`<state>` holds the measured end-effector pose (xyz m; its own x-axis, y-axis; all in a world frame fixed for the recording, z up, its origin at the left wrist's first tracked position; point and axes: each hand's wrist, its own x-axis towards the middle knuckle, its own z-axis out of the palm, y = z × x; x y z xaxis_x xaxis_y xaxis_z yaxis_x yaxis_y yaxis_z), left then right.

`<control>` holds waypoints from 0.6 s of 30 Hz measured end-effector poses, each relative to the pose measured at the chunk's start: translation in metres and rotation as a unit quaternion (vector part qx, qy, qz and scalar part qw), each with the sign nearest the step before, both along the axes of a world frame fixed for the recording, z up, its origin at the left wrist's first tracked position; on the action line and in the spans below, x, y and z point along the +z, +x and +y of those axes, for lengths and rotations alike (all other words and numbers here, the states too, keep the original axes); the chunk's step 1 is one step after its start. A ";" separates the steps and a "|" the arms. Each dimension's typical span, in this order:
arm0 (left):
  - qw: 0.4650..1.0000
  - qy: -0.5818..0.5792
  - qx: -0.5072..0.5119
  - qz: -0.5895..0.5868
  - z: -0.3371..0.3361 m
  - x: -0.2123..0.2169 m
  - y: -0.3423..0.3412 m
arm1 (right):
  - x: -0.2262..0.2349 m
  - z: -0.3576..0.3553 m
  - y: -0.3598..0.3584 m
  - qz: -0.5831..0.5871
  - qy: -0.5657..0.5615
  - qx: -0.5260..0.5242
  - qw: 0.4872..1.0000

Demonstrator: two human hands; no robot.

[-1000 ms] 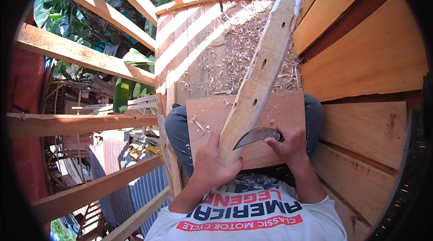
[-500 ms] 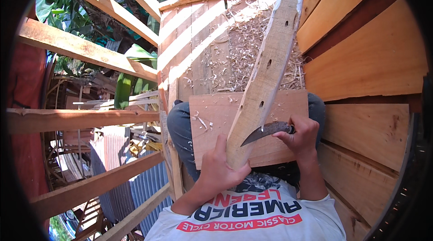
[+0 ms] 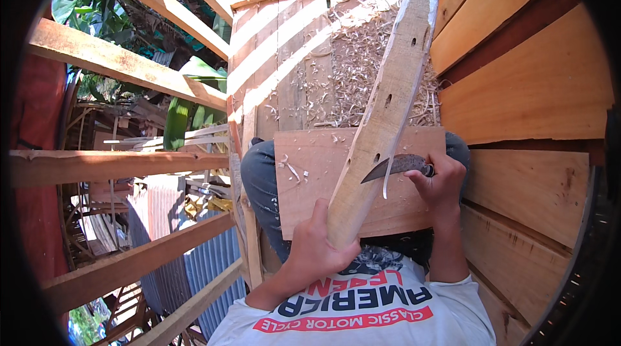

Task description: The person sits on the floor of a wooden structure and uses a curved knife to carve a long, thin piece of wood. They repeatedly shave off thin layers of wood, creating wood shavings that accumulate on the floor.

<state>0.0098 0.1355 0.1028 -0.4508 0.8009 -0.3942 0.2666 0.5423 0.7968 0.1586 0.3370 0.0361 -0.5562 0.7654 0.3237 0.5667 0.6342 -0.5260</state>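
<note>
Two hands at work, left hand fingers clenched round pale holed timber, right hand gripping curved knife

One head-worn fisheye view looks steeply down from close above the lap, facing toward twelve o'clock. The board on the knees fills the centre; straight planks bend near the dark round rim.
</note>
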 end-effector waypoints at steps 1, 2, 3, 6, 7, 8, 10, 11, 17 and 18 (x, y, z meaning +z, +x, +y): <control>1.000 0.013 -0.003 0.001 -0.002 -0.003 0.001 | -0.002 0.003 0.001 0.001 -0.001 -0.014 1.000; 1.000 0.027 -0.006 0.001 -0.004 -0.008 0.003 | -0.003 0.005 0.001 0.000 -0.001 -0.017 1.000; 0.999 0.040 -0.009 0.002 -0.005 -0.011 0.004 | -0.003 0.006 0.001 0.000 -0.001 -0.020 1.000; 0.999 0.035 -0.013 0.007 -0.007 -0.012 0.004 | -0.003 0.007 0.001 -0.005 0.003 -0.019 1.000; 0.999 0.039 -0.012 0.010 -0.008 -0.012 0.004 | -0.002 0.007 0.001 -0.007 0.005 -0.017 1.000; 0.999 0.043 -0.012 0.013 -0.008 -0.012 0.005 | -0.001 0.007 0.001 -0.007 0.004 -0.017 1.000; 0.999 0.046 -0.011 0.019 -0.009 -0.011 0.004 | 0.000 0.008 -0.001 -0.006 0.003 -0.016 1.000; 0.999 0.044 -0.010 0.021 -0.009 -0.010 0.004 | 0.000 0.008 -0.002 -0.005 0.007 -0.014 1.000; 0.999 0.043 -0.001 0.011 -0.011 -0.009 0.004 | 0.002 0.011 -0.006 -0.008 0.024 -0.011 1.000; 0.999 0.048 0.000 0.009 -0.011 -0.009 0.004 | 0.002 0.012 -0.006 -0.007 0.027 -0.011 1.000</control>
<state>0.0139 0.1246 0.0940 -0.4572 0.8343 -0.3080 0.2812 0.4642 0.8399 0.1527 0.3490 0.0379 -0.5446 0.7591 0.3566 0.5880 0.6488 -0.4831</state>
